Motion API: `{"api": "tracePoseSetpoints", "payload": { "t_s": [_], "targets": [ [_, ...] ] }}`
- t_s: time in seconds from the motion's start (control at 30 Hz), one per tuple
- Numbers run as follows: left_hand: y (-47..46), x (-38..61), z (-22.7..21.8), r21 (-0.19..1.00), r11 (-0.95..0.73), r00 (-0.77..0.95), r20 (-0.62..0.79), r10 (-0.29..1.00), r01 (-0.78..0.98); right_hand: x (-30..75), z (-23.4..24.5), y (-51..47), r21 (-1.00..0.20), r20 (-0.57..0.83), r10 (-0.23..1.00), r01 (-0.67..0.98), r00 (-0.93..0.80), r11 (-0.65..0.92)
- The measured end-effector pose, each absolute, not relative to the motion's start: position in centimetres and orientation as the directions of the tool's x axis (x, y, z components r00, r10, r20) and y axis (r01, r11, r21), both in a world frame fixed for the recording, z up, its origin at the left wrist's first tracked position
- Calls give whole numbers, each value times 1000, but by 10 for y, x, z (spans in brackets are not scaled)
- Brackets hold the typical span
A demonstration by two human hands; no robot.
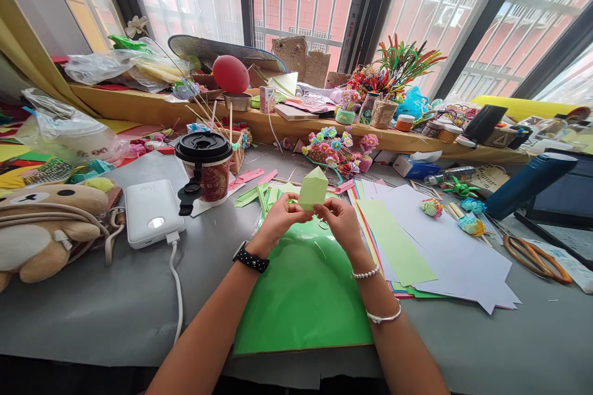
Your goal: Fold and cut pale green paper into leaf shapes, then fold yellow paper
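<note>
A pale green folded paper (314,190), pointed at the top, is held upright between both hands above the desk. My left hand (283,216) pinches its lower left side, thumb in front. At the lower right edge, my right hand (340,217) grips it between thumb and fingertips. Beneath the hands lies a glossy green sheet (301,296). Folded green paper strips (259,196) lie just beyond my left hand, partly hidden by it. To the right, a pale green paper strip (393,241) rests on a stack of white and coloured paper (456,253).
A lidded coffee cup (208,166), a white power bank (154,213) with its cable, and a plush bear (50,228) stand at left. Scissors (537,259), folded paper flowers (470,224) and a blue cylinder (532,182) are at right. Craft supplies crowd the window ledge (185,116).
</note>
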State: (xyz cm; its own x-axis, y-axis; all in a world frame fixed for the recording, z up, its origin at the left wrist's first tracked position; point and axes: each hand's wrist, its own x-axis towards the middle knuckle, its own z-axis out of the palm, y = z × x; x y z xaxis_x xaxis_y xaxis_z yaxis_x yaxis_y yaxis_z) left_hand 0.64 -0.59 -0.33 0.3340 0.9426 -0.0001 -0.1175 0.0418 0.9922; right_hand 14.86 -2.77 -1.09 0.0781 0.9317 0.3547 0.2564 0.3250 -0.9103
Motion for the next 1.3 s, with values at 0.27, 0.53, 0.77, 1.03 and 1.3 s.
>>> {"api": "tracePoseSetpoints", "payload": {
  "t_s": [0.27, 0.53, 0.77, 1.03, 1.3],
  "targets": [
    [-6, 5, -1, 993, 34, 318, 4, 948, -114, 150, -11, -26, -945, 306, 949, 147, 78, 292],
    [-4, 5, -4, 995, 15, 349, 20, 937, -98, 149, -10, -27, -932, 304, 952, 220, 45, 287],
    [-5, 5, -3, 992, 27, 340, 16, 940, -122, 149, -9, -27, -933, 306, 952, 206, 26, 295],
    [-5, 4, -2, 993, 3, 338, 37, 940, -117, 152, -8, -27, -949, 281, 958, 166, 57, 268],
    [-4, 3, -3, 996, -26, 350, 53, 935, -80, 151, -8, -28, -939, 286, 958, 206, 30, 274]
  ]
}}
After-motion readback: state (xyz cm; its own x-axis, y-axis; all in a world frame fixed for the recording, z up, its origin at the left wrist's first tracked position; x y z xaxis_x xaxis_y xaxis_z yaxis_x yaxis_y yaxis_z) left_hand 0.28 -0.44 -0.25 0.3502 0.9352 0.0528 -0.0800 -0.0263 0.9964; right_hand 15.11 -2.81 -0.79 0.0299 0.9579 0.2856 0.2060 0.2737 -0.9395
